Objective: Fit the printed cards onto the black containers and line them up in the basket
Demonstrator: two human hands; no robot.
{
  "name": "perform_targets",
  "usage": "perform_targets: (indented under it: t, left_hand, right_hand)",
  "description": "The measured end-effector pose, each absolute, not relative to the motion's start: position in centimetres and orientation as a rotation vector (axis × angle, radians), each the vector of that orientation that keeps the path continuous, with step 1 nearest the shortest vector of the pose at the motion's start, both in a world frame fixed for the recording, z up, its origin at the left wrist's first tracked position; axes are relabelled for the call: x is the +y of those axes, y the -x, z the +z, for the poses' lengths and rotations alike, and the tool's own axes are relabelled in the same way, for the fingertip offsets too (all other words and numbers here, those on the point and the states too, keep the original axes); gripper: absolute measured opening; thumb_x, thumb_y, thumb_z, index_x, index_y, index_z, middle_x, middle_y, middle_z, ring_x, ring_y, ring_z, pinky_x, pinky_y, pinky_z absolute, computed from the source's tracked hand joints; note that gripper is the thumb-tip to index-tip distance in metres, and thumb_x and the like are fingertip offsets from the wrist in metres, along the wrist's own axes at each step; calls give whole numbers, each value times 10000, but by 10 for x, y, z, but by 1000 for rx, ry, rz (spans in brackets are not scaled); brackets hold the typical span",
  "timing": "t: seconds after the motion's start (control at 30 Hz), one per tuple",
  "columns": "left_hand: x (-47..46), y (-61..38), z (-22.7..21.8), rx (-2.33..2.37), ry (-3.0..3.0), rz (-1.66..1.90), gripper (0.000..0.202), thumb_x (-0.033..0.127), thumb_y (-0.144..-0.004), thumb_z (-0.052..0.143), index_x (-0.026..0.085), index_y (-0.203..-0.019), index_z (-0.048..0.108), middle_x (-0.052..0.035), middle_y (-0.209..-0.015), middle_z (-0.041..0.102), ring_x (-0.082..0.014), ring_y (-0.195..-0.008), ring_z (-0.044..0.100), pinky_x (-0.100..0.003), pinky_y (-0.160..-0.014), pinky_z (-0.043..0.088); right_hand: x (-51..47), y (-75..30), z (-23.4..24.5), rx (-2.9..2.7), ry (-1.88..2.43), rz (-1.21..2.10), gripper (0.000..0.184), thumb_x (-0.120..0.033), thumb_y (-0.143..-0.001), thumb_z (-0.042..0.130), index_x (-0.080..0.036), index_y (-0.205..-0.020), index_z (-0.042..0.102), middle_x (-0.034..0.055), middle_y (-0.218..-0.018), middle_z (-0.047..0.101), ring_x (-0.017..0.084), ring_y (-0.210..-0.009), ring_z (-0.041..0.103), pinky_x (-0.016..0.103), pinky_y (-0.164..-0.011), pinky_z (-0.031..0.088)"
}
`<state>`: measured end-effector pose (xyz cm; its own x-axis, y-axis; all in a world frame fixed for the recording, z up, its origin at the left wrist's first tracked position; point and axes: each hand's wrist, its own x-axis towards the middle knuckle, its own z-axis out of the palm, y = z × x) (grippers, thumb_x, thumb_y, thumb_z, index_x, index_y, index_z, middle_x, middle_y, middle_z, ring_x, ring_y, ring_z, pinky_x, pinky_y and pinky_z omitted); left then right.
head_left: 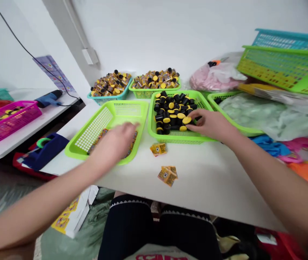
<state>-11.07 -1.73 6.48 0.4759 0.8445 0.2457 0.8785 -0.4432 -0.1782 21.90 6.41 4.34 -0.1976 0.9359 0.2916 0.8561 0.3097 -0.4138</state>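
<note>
My right hand (pixel 208 122) is at the right edge of a green basket (pixel 175 138) full of small black containers (pixel 167 128) with yellow lids. Its thumb and fingers close around one yellow-lidded black container (pixel 187 120). Blurred by motion, my left hand (pixel 121 139) is over another green basket (pixel 75 153), which holds wrapped pieces with orange printed labels (pixel 100 139); its fingers cannot be made out clearly. Between the baskets and the table's front edge lie two small clusters of yellow printed labels, one nearer the baskets (pixel 158 148) and one closer to me (pixel 168 175).
Behind stand a blue basket (pixel 110 98) and a green basket (pixel 143 94), both heaped with labelled containers. Stacked baskets (pixel 281 68) and plastic bags (pixel 264 112) crowd the right. At left are a tape dispenser (pixel 48 151) and a pink basket (pixel 10 124) on another table.
</note>
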Motion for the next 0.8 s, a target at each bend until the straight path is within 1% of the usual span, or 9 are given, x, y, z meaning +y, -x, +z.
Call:
perform_targets:
  t: [0.07,0.1,0.17,0.2,0.3,0.4,0.5,0.67,0.8]
  left_hand:
    - [-58,74,33,-1046,2759,-138,473,137,-988,352,204,-1442,469,-100,-1383,613,-194,-1232,612,-315,-1036,488]
    - [-77,58,13,-997,2773,-147,466,215,-1003,387,160,-1462,443,-134,-1434,570,-227,-1280,582,-339,-1046,491]
    - [-106,37,-26,-992,2750,-209,633,486,-990,420,38,-1436,462,-213,-1474,500,-328,-1357,504,-443,-1086,474]
    - [-118,33,-42,-999,2723,-210,676,518,-977,430,4,-1411,487,-237,-1467,492,-346,-1351,506,-450,-1080,484]
    - [-144,42,-59,-911,2647,-164,479,284,-978,445,2,-1346,566,-226,-1411,546,-329,-1281,575,-413,-1036,532]
    - [-155,62,-36,-761,2669,-192,429,71,-918,375,34,-1243,651,-172,-1288,660,-277,-1167,665,-347,-957,581]
    - [-143,68,-7,-684,2709,-263,433,13,-904,343,40,-1180,676,-149,-1224,701,-228,-1107,700,-279,-898,595]
    - [-91,50,1,-771,2738,-327,333,19,-924,425,40,-1151,668,-170,-1211,709,-241,-1076,714,-320,-891,599]
    - [-63,40,2,-1349,3133,-123,300,60,-936,458,149,-1091,700,-51,-1051,773,-194,-925,747,-287,-804,605]
  right_hand:
    - [44,-219,40,-1853,1495,133,402,-427,-782,718,-217,-1121,663,62,-935,734,214,-709,675,359,-693,554]
    - [35,-218,37,-1785,1442,86,404,-441,-798,705,-219,-1132,658,67,-951,731,216,-728,675,362,-703,556]
    - [21,-217,27,-1734,1364,15,379,-448,-826,684,-225,-1131,657,80,-1007,726,225,-776,676,375,-735,557]
    - [16,-216,22,-1735,1342,-6,362,-444,-835,680,-229,-1125,659,85,-1029,724,231,-799,677,384,-752,556]
    - [9,-217,12,-1758,1297,3,333,-425,-846,683,-239,-1121,663,87,-1048,726,246,-850,681,402,-784,552]
    - [8,-220,11,-1741,1278,43,332,-422,-841,693,-243,-1120,666,86,-1046,728,249,-862,683,400,-779,552]
    - [10,-221,13,-1715,1284,58,345,-430,-831,704,-244,-1119,668,88,-1055,726,244,-861,683,388,-757,554]
    - [13,-221,10,-1665,1233,32,333,-405,-798,740,-230,-1076,681,64,-989,732,205,-785,677,352,-718,557]
    - [15,-223,8,-1648,1175,50,311,-353,-789,750,-225,-1064,680,41,-953,719,173,-748,659,336,-724,555]
